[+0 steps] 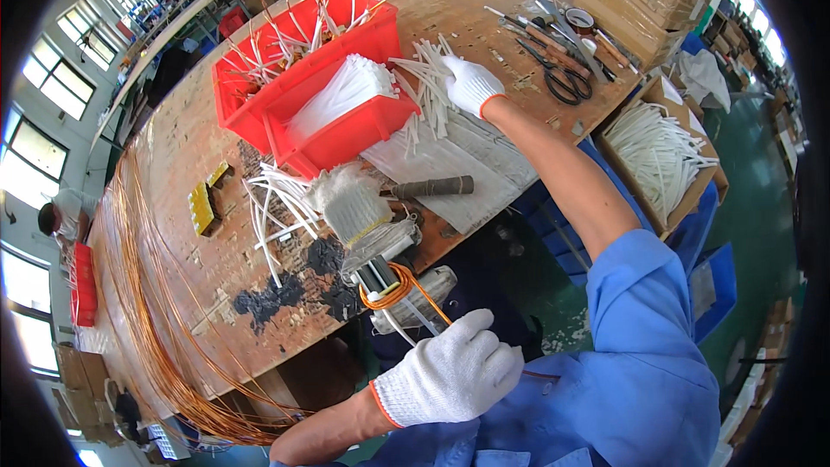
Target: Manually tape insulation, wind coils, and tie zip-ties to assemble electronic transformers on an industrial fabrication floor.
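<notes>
My left hand (pixel 453 369), in a white knitted glove, is closed in a fist on copper wire below a clamp-like fixture (pixel 378 277) at the table's front edge. An orange copper coil (pixel 389 287) is wound on that fixture, and its wire runs down into the fist. A white tube end and a flat strip also reach toward this hand. My right hand (pixel 473 86), gloved too, reaches far right onto a pile of short white tubes (pixel 428 86). Its fingers are bent together on the tubes; the fingertips are partly hidden.
Red bins (pixel 346 134) hold white strips and wired parts. A dark-handled tool (pixel 432 188) lies beside the fixture. Long copper wires (pixel 143 294) sweep along the left. Scissors (pixel 566 82) and hand tools lie far right, near a carton of white tubes (pixel 661 156).
</notes>
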### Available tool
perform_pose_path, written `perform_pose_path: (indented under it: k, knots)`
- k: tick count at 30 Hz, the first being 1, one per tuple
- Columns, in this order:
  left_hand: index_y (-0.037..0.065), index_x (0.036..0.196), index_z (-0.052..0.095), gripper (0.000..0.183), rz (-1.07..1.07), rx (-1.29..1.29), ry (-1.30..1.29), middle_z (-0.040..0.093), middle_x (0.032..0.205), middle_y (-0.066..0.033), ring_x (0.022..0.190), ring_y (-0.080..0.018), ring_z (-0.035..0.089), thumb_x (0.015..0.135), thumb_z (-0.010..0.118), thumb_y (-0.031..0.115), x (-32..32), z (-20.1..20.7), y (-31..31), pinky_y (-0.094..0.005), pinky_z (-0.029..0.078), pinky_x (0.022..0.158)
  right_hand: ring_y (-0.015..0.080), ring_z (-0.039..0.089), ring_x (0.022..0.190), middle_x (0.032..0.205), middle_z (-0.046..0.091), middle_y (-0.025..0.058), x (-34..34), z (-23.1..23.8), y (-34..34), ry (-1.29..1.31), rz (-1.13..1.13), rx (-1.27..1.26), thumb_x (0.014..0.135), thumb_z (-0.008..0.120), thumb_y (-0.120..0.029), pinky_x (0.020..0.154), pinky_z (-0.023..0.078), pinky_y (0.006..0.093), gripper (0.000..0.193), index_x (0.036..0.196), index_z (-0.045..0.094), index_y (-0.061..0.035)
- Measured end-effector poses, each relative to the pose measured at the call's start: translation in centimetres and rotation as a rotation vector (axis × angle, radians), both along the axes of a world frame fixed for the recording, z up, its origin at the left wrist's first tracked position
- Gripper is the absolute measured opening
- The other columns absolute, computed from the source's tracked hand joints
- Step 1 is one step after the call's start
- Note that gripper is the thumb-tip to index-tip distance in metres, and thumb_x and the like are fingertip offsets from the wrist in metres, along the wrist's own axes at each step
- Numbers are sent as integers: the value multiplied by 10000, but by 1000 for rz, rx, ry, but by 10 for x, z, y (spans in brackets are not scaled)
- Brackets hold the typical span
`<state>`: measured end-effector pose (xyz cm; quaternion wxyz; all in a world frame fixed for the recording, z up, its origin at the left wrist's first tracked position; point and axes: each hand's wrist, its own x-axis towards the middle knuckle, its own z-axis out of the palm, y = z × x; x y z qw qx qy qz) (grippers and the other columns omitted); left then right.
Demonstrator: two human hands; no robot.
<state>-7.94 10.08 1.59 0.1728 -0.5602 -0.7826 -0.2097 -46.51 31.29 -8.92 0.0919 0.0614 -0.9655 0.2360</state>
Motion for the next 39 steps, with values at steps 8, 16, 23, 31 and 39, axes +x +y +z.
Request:
perform_pose_path:
  k: [8, 16, 23, 31, 39]
  knots:
    - [74, 1022, 816, 358, 31, -21, 27, 511, 778, -20, 798, -243, 624, 668, 828, 125, 1, 2, 2, -396, 608, 868, 159, 772, 1070, 1208, 818, 127, 182, 25, 44, -321, 268, -936, 1129, 619, -122, 831, 638, 323, 318, 1416, 713, -22]
    - [171, 1058, 836, 391, 215, -4, 26, 610, 949, 4, 1000, -321, 675, 668, 843, 147, 9, -10, 27, -413, 576, 792, 172, 727, 1082, 1227, 766, 114, 397, 46, 131, -244, 121, -994, 1145, 634, -115, 897, 597, 325, 259, 1348, 734, 10]
    - [118, 1076, 828, 483, 304, 23, -69, 667, 947, -36, 1005, -352, 697, 597, 878, 84, 17, -1, 38, -462, 564, 847, 226, 753, 1156, 1224, 784, 121, 478, 61, 144, -146, 146, -830, 1170, 601, -127, 1056, 572, 378, 196, 1197, 744, 5]
    - [90, 1130, 833, 518, 271, -26, -69, 681, 955, -64, 1011, -362, 698, 614, 877, 55, 18, 0, 36, -488, 562, 898, 283, 812, 962, 1107, 798, 131, 498, 90, 111, -228, 45, -444, 1042, 777, -124, 830, 637, 386, 252, 1274, 729, -40]
    - [97, 1125, 839, 512, 273, -29, -73, 683, 962, -59, 1019, -361, 700, 615, 874, 70, 19, 0, 35, -487, 564, 901, 324, 758, 789, 948, 723, 95, 491, 78, 105, -37, 174, -209, 1014, 822, -279, 649, 591, 420, 305, 1246, 744, -97]
